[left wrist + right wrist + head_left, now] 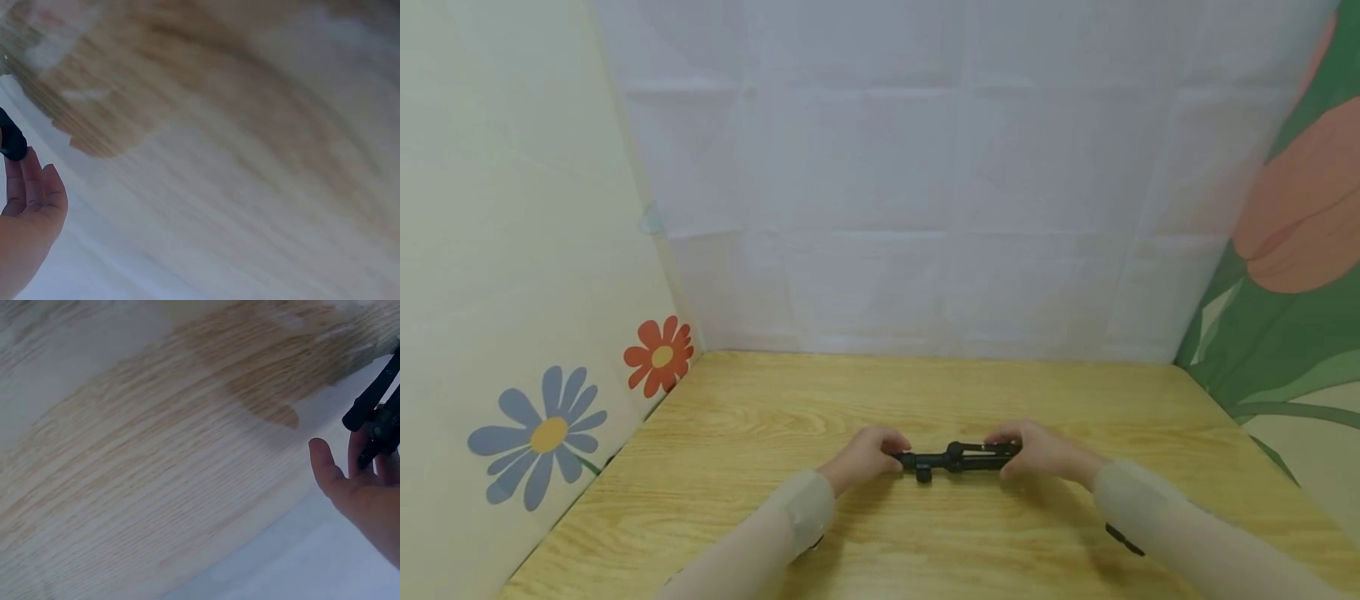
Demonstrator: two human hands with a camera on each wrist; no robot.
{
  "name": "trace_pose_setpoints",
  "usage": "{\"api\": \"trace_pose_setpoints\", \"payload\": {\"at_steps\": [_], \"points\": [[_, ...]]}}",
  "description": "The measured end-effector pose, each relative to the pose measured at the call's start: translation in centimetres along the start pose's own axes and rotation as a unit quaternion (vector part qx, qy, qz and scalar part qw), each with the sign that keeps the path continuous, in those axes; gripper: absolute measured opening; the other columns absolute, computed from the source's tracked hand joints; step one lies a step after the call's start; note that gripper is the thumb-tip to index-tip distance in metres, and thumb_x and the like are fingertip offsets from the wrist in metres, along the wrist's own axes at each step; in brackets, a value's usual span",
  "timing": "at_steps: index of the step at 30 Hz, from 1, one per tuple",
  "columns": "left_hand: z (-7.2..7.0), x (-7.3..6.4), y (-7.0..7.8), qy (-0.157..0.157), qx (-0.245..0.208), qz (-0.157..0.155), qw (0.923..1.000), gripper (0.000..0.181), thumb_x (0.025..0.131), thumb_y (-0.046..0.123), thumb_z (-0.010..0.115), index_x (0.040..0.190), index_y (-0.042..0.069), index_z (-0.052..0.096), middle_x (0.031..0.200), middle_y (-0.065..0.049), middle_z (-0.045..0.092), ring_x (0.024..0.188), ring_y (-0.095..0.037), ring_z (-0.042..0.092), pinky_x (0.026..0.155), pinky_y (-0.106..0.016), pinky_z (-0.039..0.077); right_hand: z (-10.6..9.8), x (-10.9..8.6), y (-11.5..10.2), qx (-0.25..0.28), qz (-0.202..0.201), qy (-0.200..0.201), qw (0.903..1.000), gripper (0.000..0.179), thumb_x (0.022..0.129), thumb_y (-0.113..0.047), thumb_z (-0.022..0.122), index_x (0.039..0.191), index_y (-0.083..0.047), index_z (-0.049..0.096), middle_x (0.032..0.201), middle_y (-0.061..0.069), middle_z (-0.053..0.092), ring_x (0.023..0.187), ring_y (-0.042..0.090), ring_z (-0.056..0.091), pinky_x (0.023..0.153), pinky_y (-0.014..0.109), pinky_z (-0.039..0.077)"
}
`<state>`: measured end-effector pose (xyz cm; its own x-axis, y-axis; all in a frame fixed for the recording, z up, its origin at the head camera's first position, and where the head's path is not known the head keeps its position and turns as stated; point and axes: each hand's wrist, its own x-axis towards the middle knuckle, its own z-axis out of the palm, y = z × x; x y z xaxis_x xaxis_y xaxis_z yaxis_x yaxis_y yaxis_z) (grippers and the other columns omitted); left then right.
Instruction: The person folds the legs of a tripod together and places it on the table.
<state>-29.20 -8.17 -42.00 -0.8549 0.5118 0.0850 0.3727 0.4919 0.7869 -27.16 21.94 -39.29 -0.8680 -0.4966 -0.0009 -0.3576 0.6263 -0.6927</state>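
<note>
A slim black folded tripod stretches crosswise between the two hands, close over the wooden table. A small round knob hangs from its near side, and its legs spread slightly apart toward the right. The left hand pinches the left end between thumb and fingers. In the left wrist view that dark end shows at the fingertips, with the thumb hidden. At the leg end, the right hand holds the tripod with bent fingers and thumb. The right wrist view has the black legs lying against the fingers, one digit standing apart.
The wood-grain table runs back to a creased white sheet. On the left is a pale panel with a blue flower and a red flower. A panel with a large pink tulip borders the right side.
</note>
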Motion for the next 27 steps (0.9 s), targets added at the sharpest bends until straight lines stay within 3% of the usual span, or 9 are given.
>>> {"api": "trace_pose_setpoints", "payload": {"at_steps": [4,18,27], "points": [[-0.1,-0.1,-0.2,-0.001,-0.011,-0.019,0.9998,0.021,0.084,-0.004,0.071,0.105,-0.001,0.069,0.103,-0.007,0.067,0.092,-0.02,0.06,0.08,-0.037,0.052,0.3,-0.1,0.3,-0.005,0.006,0.0,1.0,0.051,0.073,0.0,0.079,0.12,0.004,0.061,0.119,0.021,0.061,0.111,0.042,0.054,0.096,0.06,0.04],[-0.9,-0.6,-0.4,-0.012,-0.012,-0.027,0.9995,0.023,0.09,0.002,0.067,0.112,-0.003,0.065,0.106,-0.009,0.065,0.096,-0.023,0.06,0.078,-0.037,0.052,0.7,-0.3,0.9,-0.017,0.019,0.001,0.9997,0.052,0.076,-0.002,0.079,0.123,0.005,0.058,0.124,0.024,0.056,0.114,0.044,0.052,0.095,0.059,0.042],[-1.1,-1.0,-0.4,-0.011,0.002,0.001,0.9999,0.02,0.088,0.0,0.068,0.108,-0.006,0.066,0.104,-0.01,0.065,0.093,-0.024,0.061,0.077,-0.036,0.053,0.9,-0.4,1.2,-0.029,0.017,0.026,0.9991,0.05,0.071,-0.001,0.08,0.116,0.006,0.061,0.113,0.024,0.062,0.104,0.041,0.057,0.092,0.058,0.044]]}}
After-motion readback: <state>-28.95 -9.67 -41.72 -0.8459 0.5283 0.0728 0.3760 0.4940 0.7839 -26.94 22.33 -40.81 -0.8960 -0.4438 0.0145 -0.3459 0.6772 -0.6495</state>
